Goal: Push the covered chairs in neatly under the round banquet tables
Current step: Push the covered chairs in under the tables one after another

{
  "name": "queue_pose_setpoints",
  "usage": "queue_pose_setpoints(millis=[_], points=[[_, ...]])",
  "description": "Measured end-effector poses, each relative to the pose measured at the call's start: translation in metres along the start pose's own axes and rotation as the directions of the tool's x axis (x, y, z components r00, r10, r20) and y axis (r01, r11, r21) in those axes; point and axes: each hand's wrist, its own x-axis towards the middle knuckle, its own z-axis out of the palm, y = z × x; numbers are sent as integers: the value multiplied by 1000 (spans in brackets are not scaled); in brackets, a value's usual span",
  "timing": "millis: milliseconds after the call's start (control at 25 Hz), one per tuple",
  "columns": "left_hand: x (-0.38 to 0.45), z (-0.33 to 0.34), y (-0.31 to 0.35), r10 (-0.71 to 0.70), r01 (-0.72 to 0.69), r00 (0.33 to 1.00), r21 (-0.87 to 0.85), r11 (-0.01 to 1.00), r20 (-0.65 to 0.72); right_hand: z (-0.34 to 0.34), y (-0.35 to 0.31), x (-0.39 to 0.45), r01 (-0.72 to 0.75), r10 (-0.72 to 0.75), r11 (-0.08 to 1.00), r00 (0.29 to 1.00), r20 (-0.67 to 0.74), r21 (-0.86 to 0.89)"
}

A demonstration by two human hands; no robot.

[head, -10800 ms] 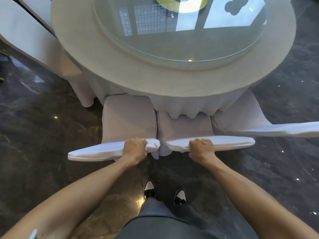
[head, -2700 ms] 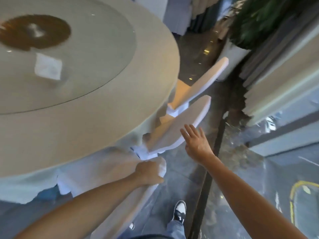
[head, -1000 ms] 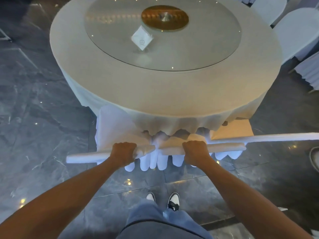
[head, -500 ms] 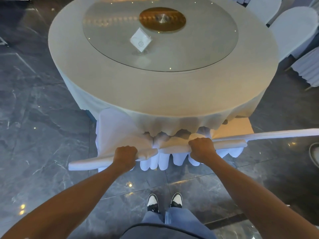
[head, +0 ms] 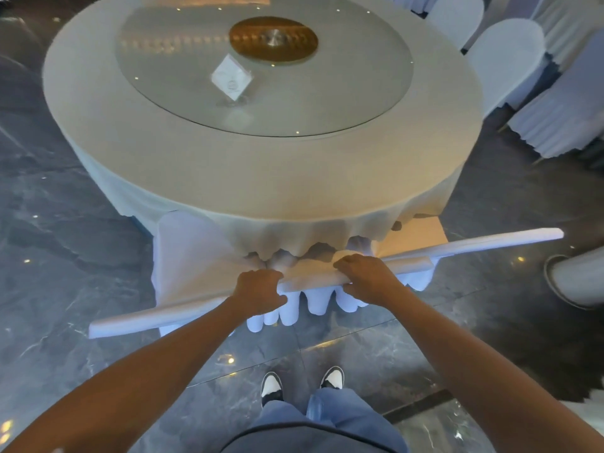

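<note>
Dark marble floor (head: pixel 65 223), round clothed tabletop (head: pixel 261 171). My left hand (head: pixel 258 289) fingers grip one covered chair back (head: pixel 157 317); right hand (head: pixel 366 279) fingers grip the next chair back (head: pixel 411 264).

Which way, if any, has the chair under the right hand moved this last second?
Yes, toward the table. The chair back in the right hand lies closer to the tablecloth hem than the left chair's back; a second ago they were level.

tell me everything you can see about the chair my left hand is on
The left chair wears a white fabric cover, smooth over the seat and backrest. Its seat front is tucked under the overhanging tablecloth, and the backrest's top edge angles down toward the left. The left hand grips that edge at its right end, beside the neighbouring chair.
</note>
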Motion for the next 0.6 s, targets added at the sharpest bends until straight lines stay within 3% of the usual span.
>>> queue_pose_setpoints(millis=[80,120,280,440,600], points=[[15,3,38,60,-53,997,-145,988,40,-2,31,-20,-90,97,994,989,-114,66],[21,4,51,51,-48,999,-139,989,18,1,51,-30,-150,160,986,977,-140,78],[42,13,83,23,13,985,207,978,-172,10,140,-63,-332,327,943,934,-146,-12],[71,22,154,71,-73,982,-7,997,-176,8,223,-77,-451,450,869,891,-51,-206],[89,26,211,-28,5,964,-88,996,-265,-1,291,-77,-340,395,892,907,148,-297]])
